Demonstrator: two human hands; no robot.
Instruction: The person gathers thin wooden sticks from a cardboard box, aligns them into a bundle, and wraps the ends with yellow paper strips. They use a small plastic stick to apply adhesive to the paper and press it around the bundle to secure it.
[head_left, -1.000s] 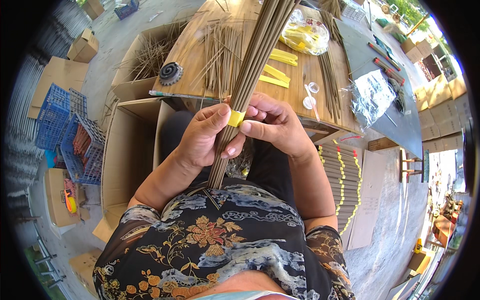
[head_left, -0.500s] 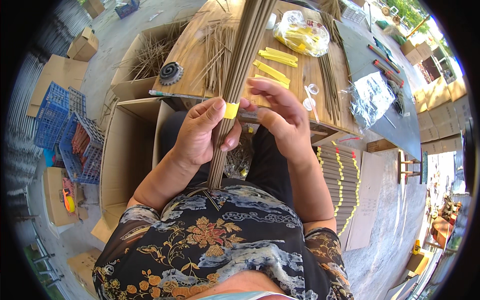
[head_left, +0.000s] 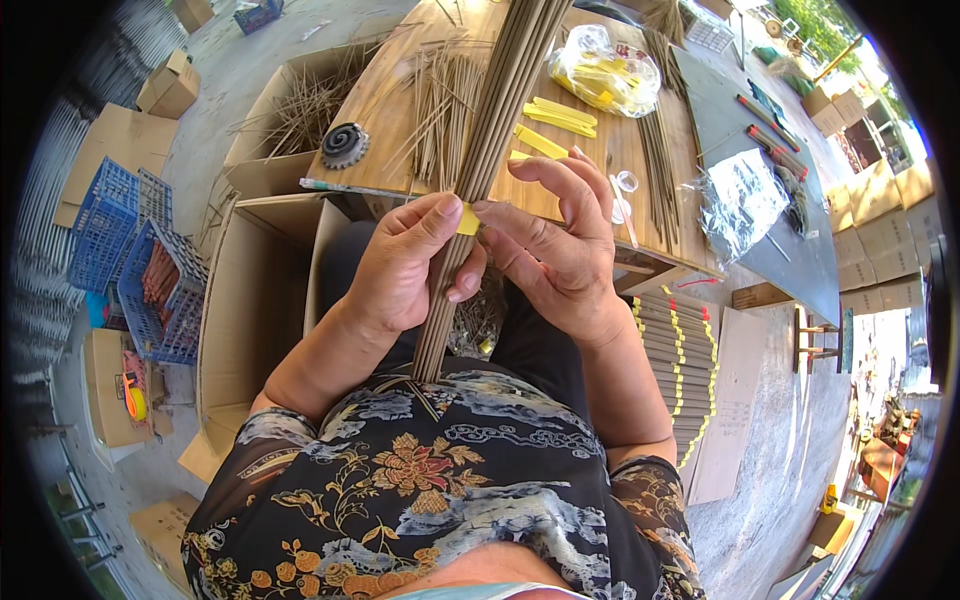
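The bundle of thin brown sticks [head_left: 498, 125] slants through the middle of the frame, its top running out of the upper edge. The left hand [head_left: 395, 270] has a closed grip around it, thumb against the yellow band [head_left: 467, 221]. The right hand [head_left: 565, 250] has loosely spread fingers, one fingertip at the band's right edge; whether it pinches the band, I cannot tell.

Should the left grip slacken, the sticks could fan out or slide lengthwise. Pressure from one side could skew the band or lift its edge. The bundle's lower end lies close to the patterned shirt [head_left: 430, 470], at lower centre, so a nudge there could push the stick ends out of line.
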